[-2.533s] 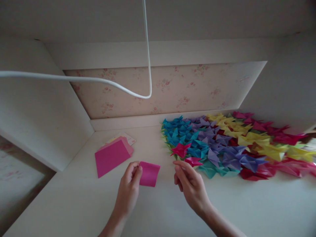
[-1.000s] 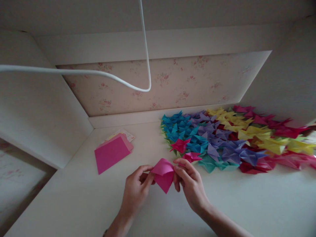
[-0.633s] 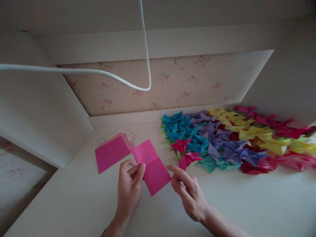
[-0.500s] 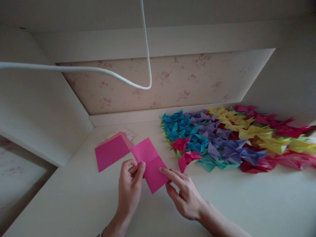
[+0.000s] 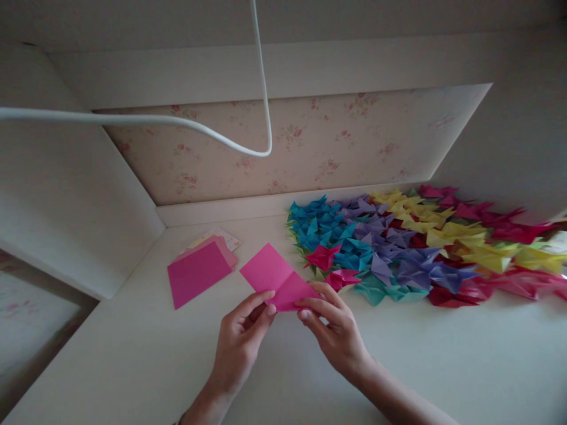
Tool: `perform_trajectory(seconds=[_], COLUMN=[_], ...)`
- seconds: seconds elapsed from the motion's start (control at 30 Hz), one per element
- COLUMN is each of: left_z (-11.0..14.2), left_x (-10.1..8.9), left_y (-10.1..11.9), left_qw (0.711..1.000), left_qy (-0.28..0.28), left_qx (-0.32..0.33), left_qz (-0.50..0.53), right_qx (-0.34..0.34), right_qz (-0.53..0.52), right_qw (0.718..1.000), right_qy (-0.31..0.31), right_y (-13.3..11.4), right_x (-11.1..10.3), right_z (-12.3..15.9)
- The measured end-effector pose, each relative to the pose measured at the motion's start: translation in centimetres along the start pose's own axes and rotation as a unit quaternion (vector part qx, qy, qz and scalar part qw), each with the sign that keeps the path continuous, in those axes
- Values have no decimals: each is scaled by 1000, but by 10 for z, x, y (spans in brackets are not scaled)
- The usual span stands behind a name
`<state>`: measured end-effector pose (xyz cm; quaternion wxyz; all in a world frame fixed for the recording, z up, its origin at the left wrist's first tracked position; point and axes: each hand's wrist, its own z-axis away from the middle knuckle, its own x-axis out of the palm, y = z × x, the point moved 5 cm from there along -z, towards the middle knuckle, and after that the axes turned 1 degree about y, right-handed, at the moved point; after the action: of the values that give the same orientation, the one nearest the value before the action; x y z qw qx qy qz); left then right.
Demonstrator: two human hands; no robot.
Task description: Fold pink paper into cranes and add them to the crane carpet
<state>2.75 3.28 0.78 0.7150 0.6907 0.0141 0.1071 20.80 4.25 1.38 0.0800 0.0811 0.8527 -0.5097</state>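
In the head view, the landmark is the paper stack (image 5: 199, 274), which lies flat on the white desk (image 5: 133, 354). Its top sheet is magenta, and lighter pink paper comes out behind it, together with a pale card (image 5: 231, 238).

The pink sheet (image 5: 269, 268) is to the right of the paper stack, near it but apart. It is held over the desk, and I cannot tell if some edge touches the surface. One crease is visible across it. The upper left part is spread open, and the part at the right hand is bent into a point.

The left hand (image 5: 241, 339) is to the lower right of the paper stack. It is closed narrowly on the bottom corner of the pink sheet, with the thumb against the fingers. The right hand (image 5: 339, 330) is farther to the right of the stack, and it also pinches the sheet, at the right end.

Well to the right of the paper stack there is a large group of folded figures (image 5: 411, 271), in blue, violet, yellow, teal, red and magenta. Two pink-red figures (image 5: 322, 258) are at its near left side. Above and behind the stack are a white cable (image 5: 133, 120) and a floral panel (image 5: 287, 136).
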Motion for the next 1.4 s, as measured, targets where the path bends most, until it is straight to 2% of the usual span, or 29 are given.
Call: perform_trajectory(seconds=[0.2,0.33,0.43,0.6,0.8,1.2,1.4], left_z=[3,1,2,2,-6,-4,-6], left_x=[6,5,7,8,6,5,7], left_y=[7,7,6,2,-11,-16,-11], left_qw=[997,996,997,998,998,999,1000], left_qy=[-28,1,-2,-19,-4,-26,-21], left_qx=[41,49,34,13,-14,-25,-7], left_qz=[-53,-81,-69,-63,65,32,8], right_qx=[83,144,169,181,181,191,195], right_qz=[-36,-98,-136,-176,-190,-198,-204], right_qw=[996,984,975,965,962,958,955], right_qy=[19,27,44,70,75,82,86], right_y=[0,8,13,15,17,20,19], right_x=[-2,2,4,4,6,7,7], right_z=[2,6,6,6,9,7,5])
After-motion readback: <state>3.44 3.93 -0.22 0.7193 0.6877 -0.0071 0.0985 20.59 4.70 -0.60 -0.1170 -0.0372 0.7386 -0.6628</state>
